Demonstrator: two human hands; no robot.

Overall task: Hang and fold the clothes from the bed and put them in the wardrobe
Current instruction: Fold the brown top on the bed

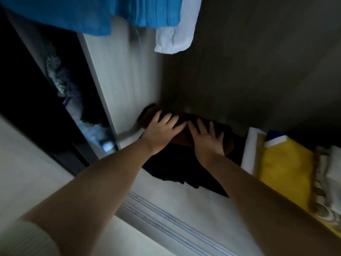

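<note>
Both the left hand [162,131] and right hand [206,139] press flat, fingers spread, on the brown fold [184,126] atop the dark pile [175,172] left of the yellow stack [284,163]; pushed unevenly, the pile's loose front edge could slide off the shelf [166,198]

Single head view, tilted, looking steeply down, close, into wardrobe [129,85] corner.

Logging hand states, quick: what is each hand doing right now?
Left hand: open, flat on the brown folded garment.
Right hand: open, flat on the same garment.
</note>
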